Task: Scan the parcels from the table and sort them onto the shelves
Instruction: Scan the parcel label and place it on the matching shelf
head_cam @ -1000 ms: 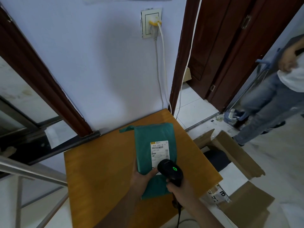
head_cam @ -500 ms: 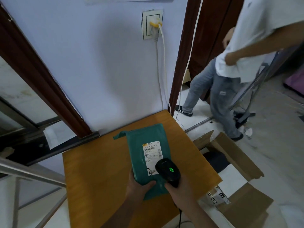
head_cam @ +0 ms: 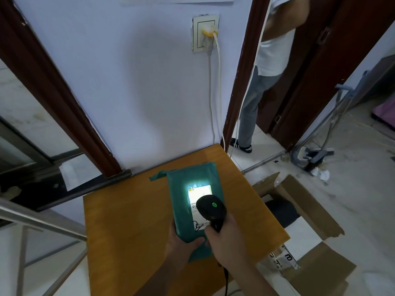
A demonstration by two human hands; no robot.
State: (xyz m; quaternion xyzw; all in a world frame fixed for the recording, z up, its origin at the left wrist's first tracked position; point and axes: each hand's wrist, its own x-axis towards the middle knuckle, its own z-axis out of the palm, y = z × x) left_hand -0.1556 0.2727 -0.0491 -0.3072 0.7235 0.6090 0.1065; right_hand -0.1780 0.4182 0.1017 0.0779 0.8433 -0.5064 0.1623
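Pale lilac wall [head_cam: 132, 86] fills the background of your head view, with a socket [head_cam: 205, 33] and its cords hanging down to the back edge of the orange table [head_cam: 128, 227] pushed against it. On that table lies the teal parcel [head_cam: 181, 201], its near end lifted slightly in your left hand [head_cam: 181, 246], whose fingers curl under the bottom corner with the thumb on top. Your right hand [head_cam: 226, 238] is wrapped round the grip of the black scanner [head_cam: 211, 210], a green lamp lit on its head, and its white beam floods the top of the label [head_cam: 197, 196], washing the print out. Your scan looks to be in progress, so hold both hands steady; if the left hand tilts the soft bag, the label may crease or glare and the code may not read. No shelves are in view, so you will have to turn to reach them. Open cardboard boxes [head_cam: 299, 210] sit on the floor just right of the table, and another person [head_cam: 271, 60] stands in the doorway beyond; turning right with the scanner's cable [head_cam: 226, 278] trailing off the table edge could catch it or send you into either.
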